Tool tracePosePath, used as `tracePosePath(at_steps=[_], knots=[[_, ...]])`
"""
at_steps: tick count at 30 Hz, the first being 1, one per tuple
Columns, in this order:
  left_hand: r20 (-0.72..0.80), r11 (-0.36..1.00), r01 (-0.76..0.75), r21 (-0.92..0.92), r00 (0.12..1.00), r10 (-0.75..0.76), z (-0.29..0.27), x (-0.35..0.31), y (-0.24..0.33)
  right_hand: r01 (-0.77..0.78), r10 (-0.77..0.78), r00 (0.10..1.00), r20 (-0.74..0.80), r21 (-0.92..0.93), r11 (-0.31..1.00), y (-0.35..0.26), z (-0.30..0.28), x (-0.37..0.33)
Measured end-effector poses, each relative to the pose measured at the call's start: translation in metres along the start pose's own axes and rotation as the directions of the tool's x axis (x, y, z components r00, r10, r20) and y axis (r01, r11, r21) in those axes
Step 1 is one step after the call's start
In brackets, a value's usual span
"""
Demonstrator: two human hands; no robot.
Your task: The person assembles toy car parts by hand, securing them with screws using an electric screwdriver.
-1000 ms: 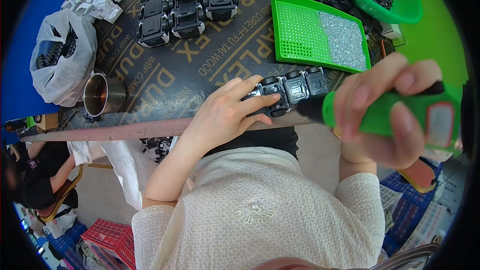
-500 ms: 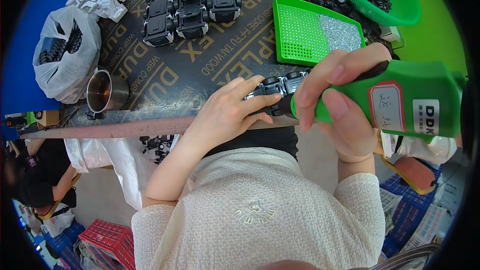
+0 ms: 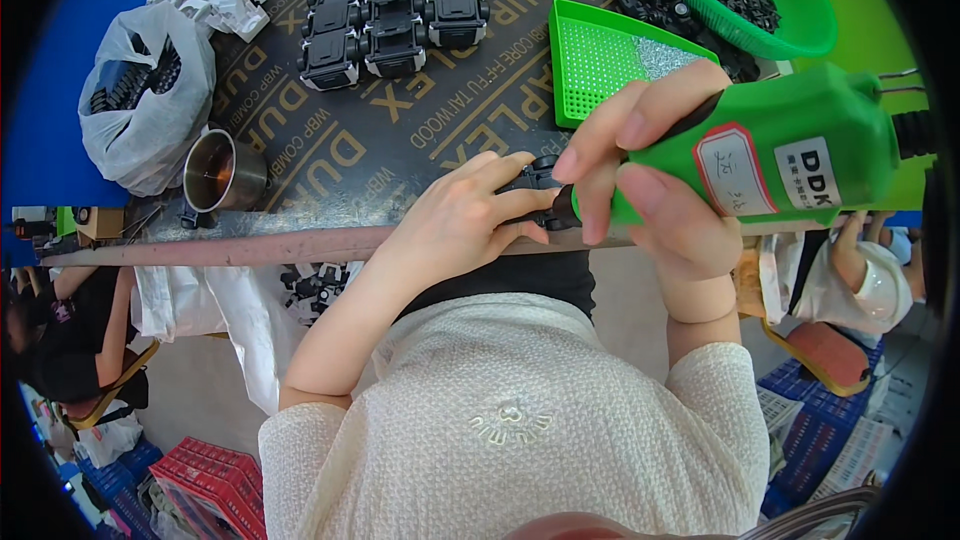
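My right hand (image 3: pixel 650 165) is wrapped round a green electric screwdriver (image 3: pixel 850 165), which lies nearly level with its dark nose pointing left. That nose meets a small black toy car body (image 3: pixel 530 180) at the table's front edge; the bit's tip cannot be made out. My left hand (image 3: pixel 450 220) pinches the car body from the left with thumb and fingers, and its forefinger reaches the screwdriver's nose. Much of the car body is hidden by both hands. Behind my right hand stands a green perforated tray (image 3: pixel 590 60) holding small silvery screws (image 3: pixel 665 55).
Black-and-white toy cars (image 3: pixel 395 25) stand in rows at the back. To the left are a metal cup (image 3: pixel 240 180) of brownish liquid, a white plastic bag (image 3: pixel 150 145) of black parts and white plastic pieces (image 3: pixel 225 0). A green basket (image 3: pixel 810 15) of black parts stands back right.
My right hand and the screwdriver have shifted left and slightly up, covering more of the car body and the screw tray. My left hand keeps its hold.
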State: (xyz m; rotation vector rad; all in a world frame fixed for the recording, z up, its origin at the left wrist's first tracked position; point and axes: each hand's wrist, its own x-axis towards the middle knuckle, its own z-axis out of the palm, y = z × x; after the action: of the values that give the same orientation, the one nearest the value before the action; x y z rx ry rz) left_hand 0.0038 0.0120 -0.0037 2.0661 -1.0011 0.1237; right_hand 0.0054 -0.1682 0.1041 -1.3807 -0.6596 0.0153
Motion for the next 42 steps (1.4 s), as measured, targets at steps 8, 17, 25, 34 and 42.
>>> tracePosePath(at_steps=[8,17,25,34,42], knots=[[0.007,0.999,-0.022,0.026,1.0,0.022,-0.002,0.004,0.004,0.339,-0.342,0.897,-0.28,-0.062,0.939,-0.042,-0.044,-0.014],[0.157,0.992,-0.015,0.125,0.988,-0.005,-0.038,0.042,0.026,0.134,-0.266,0.705,-0.657,-0.245,0.96,-0.018,-0.073,-0.056],[0.087,0.998,0.005,-0.057,0.996,0.0,-0.014,0.043,0.022,0.17,-0.244,0.724,-0.646,-0.176,0.97,-0.012,-0.073,-0.056],[0.001,0.975,-0.173,0.137,0.985,0.174,0.0,0.03,0.026,0.175,-0.23,0.701,-0.676,-0.149,0.973,-0.01,-0.073,-0.059],[0.004,0.954,0.016,0.301,1.0,-0.018,0.017,0.036,0.031,0.191,-0.227,0.71,-0.667,-0.128,0.973,-0.007,-0.065,-0.058]])
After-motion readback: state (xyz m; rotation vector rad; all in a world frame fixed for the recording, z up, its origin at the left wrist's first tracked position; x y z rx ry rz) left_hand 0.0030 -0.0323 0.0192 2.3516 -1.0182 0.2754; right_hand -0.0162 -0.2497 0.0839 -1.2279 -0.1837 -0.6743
